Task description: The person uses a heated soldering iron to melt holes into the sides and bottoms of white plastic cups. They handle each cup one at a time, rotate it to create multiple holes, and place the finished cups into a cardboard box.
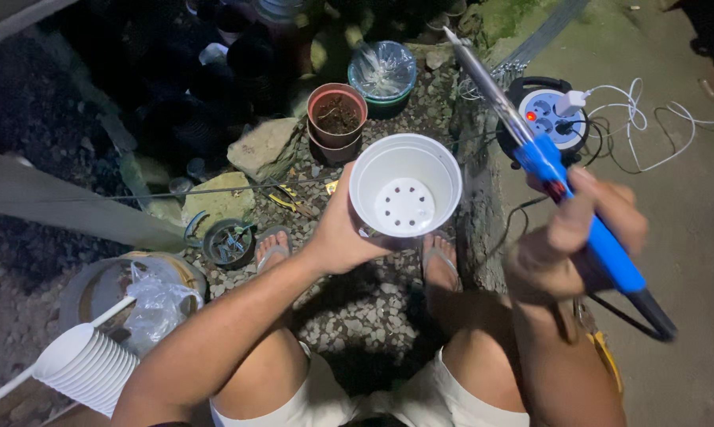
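Sitting over a gravel patch, you reach your left hand (343,237) forward from the lower left, fingers wrapped around the side of a white plastic pot (405,186) held between your knees and tipped toward you, its round base showing a ring of small holes. To the right, your right hand (572,237) is raised and closed tight around the blue handle of a soldering iron (540,154), whose metal tip points up and away, clear of the pot's rim.
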